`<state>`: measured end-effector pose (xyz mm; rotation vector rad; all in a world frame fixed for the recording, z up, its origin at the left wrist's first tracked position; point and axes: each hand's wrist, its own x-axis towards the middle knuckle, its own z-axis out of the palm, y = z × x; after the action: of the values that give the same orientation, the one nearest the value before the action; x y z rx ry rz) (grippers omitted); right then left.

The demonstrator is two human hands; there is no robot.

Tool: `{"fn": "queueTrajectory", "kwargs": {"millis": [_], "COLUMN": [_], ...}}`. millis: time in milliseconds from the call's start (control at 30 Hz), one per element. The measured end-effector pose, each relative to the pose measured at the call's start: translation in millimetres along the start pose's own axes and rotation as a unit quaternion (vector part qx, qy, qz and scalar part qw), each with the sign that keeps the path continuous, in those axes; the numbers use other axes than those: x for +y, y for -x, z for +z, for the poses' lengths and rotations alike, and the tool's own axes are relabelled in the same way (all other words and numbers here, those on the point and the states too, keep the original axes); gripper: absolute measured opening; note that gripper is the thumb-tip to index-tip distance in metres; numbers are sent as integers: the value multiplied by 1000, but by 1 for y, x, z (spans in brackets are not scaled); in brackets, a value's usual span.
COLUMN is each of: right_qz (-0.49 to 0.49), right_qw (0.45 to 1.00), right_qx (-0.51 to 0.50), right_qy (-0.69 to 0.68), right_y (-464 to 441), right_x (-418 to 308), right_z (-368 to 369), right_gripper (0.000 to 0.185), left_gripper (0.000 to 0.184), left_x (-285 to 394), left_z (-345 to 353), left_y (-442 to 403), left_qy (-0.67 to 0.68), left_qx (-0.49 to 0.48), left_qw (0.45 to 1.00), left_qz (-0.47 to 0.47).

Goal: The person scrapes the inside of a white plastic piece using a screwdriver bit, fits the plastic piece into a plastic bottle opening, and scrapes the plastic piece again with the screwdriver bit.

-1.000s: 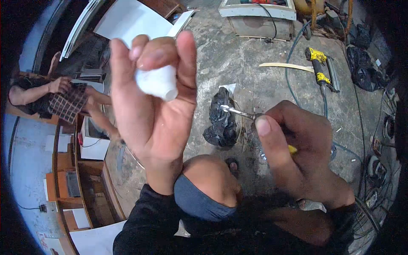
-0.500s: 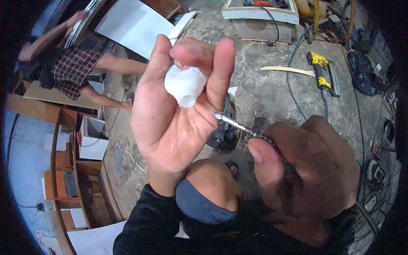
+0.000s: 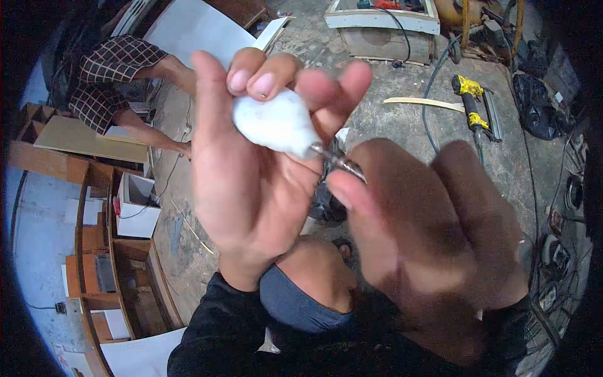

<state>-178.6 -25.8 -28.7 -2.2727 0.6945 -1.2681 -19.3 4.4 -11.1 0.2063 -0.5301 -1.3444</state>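
My left hand (image 3: 245,182), palm up, has its fingers curled around a smooth white bulb-shaped piece (image 3: 273,122) with a narrow neck pointing right. Between the thumb and fingers of my right hand (image 3: 433,232) is a slim metal shaft (image 3: 342,162) that looks like a screwdriver blade. Its end meets the neck of the white piece; how far it goes in, I cannot tell. The rest of the shaft is hidden by my right fingers, which are blurred.
A yellow and black nail gun (image 3: 474,107) lies on the concrete floor beside a thin wood strip (image 3: 421,102) and a hose. At left stands a wooden cabinet frame (image 3: 141,276). A person in checkered shorts (image 3: 116,63) is at upper left. Black plastic bags (image 3: 534,107) lie at right.
The shaft in my right hand has moved left and up to the neck of the white piece. The white piece has tilted, its neck now pointing right. The other person has shifted.
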Motion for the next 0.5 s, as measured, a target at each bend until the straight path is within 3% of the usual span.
{"fn": "queueTrajectory", "kwargs": {"millis": [200, 367, 500], "right_qz": [1, -126, -130], "right_qw": [997, 991, 989], "right_qx": [64, 22, 30], "right_qy": [-44, -26, -64], "right_y": [-1, 0, -2], "right_x": [6, 27, 28], "right_z": [26, 10, 23], "right_gripper": [16, 14, 17], "left_gripper": [31, 38, 47], "left_x": [-7, -19, -27], "left_z": [-2, 10, 19], "left_y": [3, 1, -1], "left_qy": [-171, -286, -366], "left_qx": [-52, 3, 67], "left_qw": [979, 944, 900], "left_qz": [97, 162, 228]}}
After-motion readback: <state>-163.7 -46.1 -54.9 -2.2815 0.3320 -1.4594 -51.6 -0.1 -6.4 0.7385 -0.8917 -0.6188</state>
